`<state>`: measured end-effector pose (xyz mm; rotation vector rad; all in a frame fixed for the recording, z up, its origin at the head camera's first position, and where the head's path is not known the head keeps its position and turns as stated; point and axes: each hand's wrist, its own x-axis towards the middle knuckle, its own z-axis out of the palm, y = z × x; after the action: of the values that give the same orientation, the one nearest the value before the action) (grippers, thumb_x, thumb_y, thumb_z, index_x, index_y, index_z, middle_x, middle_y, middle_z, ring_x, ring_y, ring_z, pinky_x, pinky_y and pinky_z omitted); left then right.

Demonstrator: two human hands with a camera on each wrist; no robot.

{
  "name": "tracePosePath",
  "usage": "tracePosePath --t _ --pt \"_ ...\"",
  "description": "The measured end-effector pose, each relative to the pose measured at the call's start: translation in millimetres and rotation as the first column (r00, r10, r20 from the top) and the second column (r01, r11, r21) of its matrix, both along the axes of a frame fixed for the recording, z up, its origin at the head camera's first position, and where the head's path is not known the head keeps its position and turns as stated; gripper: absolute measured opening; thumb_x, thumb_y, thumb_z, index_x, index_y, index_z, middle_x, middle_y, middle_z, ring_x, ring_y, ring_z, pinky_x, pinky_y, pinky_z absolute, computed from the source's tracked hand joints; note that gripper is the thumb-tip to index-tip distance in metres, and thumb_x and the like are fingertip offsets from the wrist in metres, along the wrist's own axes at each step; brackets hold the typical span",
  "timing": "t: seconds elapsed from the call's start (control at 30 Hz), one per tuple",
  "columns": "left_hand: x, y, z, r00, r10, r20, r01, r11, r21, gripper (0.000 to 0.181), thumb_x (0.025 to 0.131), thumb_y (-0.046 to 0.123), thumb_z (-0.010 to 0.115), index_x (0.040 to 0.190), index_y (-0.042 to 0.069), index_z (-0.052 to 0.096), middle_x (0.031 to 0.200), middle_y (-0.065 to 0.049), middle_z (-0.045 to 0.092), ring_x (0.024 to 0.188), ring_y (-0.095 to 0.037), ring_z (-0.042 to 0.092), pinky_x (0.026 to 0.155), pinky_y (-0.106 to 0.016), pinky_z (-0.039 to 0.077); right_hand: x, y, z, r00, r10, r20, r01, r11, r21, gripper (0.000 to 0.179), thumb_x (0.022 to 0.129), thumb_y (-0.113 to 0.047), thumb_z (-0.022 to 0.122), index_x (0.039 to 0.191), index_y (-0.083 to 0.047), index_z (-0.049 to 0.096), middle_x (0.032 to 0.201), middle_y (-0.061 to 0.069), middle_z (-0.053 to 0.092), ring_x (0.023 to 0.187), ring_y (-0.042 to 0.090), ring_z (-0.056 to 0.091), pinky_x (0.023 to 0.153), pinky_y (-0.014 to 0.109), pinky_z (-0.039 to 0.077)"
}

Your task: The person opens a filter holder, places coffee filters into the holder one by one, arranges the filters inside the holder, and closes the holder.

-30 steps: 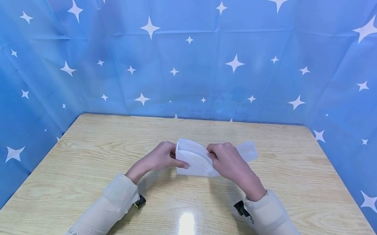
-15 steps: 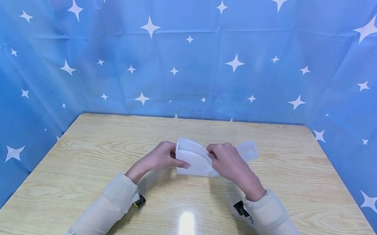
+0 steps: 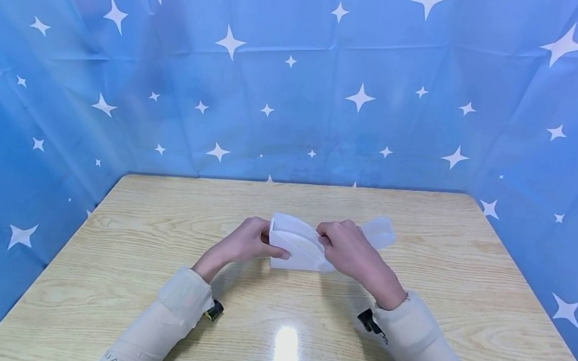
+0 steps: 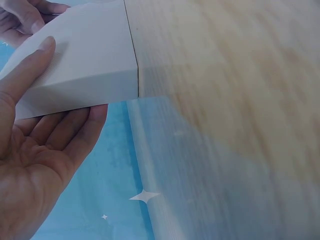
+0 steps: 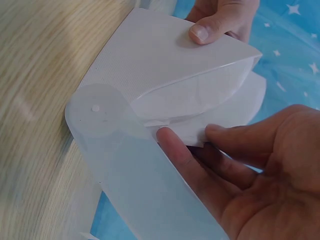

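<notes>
A white, flat-sided plastic box point(image 3: 295, 244) with a curved open edge stands at the middle of the table. My left hand point(image 3: 247, 241) grips its left end, thumb on the near side and fingers round behind. A translucent flap lid point(image 3: 382, 233) swings out to the right, joined to the box by a round pivot at one corner, as the right wrist view shows. My right hand point(image 5: 265, 165) pinches the box's far curved wall near the opening, its thumb and fingers at the edge beside the lid. In the head view this hand covers the pivot.
The wood-grain table point(image 3: 168, 213) reaches back to a blue curtain with white stars point(image 3: 302, 84). A bright light reflection point(image 3: 287, 359) lies on the tabletop near the front. Dark wrist straps hang under both pale sleeves point(image 3: 418, 328).
</notes>
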<state>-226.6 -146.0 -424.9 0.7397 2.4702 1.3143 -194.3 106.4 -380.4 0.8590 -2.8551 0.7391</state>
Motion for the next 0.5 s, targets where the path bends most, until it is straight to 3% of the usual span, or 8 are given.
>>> tracePosePath --t 0.23,0.5 --pt "-1.0 0.2 0.0 1.000 -0.002 0.003 0.002 1.000 0.004 0.032 0.086 0.024 0.087 0.112 0.010 0.076 0.100 -0.007 0.080 0.080 -0.011 0.074 0.069 -0.028 0.057 0.9 -1.0 0.8 1.000 -0.006 0.028 0.006 1.000 0.010 0.030 0.099 0.007 0.053 0.076 -0.008 0.066 0.058 -0.004 0.033 0.056 0.011 0.024 0.057 0.026 0.028" --pt "0.8 0.0 1.7 1.000 -0.003 0.016 0.003 1.000 0.019 0.033 0.085 0.025 0.087 0.113 0.011 0.076 0.101 -0.006 0.080 0.082 -0.011 0.074 0.070 -0.028 0.057 1.6 -1.7 -1.7 1.000 0.000 0.008 0.000 1.000 0.020 0.029 0.095 0.010 0.054 0.078 -0.008 0.068 0.059 0.000 0.050 0.058 0.012 0.031 0.058 0.026 0.032"
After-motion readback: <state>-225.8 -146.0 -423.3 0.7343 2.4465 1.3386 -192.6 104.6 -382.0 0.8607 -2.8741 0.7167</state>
